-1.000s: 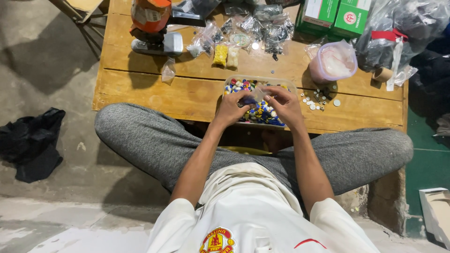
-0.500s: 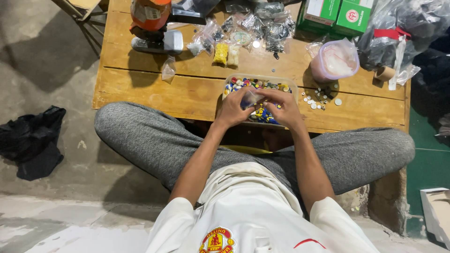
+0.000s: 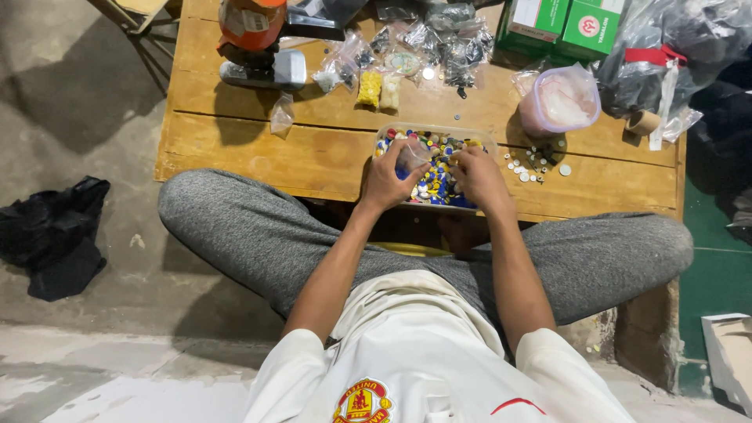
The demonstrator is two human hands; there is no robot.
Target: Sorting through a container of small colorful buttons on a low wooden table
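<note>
I sit cross-legged at a low wooden table (image 3: 258, 149). A clear plastic tray (image 3: 479, 138) full of small coloured buttons or beads stands at its near edge. My left hand (image 3: 389, 178) holds a small clear plastic bag (image 3: 410, 155) over the tray. My right hand (image 3: 479, 177) rests on the tray's right side, fingers curled among the coloured pieces; whether it pinches one is hidden.
Loose white buttons (image 3: 531, 162) lie right of the tray. Farther back are a pink-lidded tub in a bag (image 3: 559, 99), small filled plastic bags (image 3: 381, 88), an orange-topped device (image 3: 252, 31), green boxes (image 3: 565, 23) and a tape roll (image 3: 644, 122). A black cloth (image 3: 55, 235) lies on the floor at left.
Both hands stayed over the tray. The left hand has lifted the small clear bag more into view, and the right hand has shifted slightly among the pieces.
</note>
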